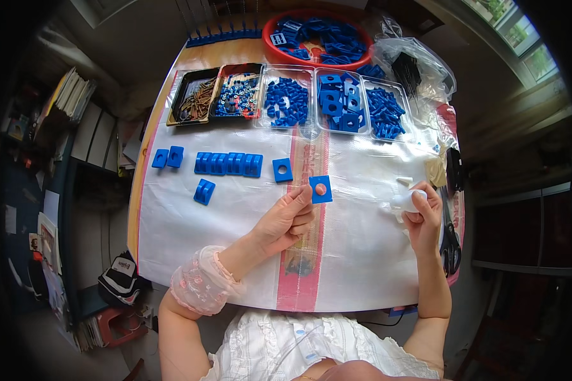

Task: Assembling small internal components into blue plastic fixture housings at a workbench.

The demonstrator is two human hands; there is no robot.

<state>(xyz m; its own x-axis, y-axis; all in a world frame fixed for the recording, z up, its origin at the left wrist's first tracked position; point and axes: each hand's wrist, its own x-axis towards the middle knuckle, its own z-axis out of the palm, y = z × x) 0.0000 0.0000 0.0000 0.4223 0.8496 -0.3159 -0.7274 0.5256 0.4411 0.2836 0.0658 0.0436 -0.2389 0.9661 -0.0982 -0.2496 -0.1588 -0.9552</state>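
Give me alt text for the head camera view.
A person's left hand holds a blue plate with a round hole, and the right hand a white object, above a covered table. Farther back sit blue pieces, five trays of small parts and a red basin.

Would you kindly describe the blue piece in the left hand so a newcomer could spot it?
On the white-covered table, follow the pink stripe up from the near edge to the left hand. It holds a flat, round-holed blue piece, the only blue one held.
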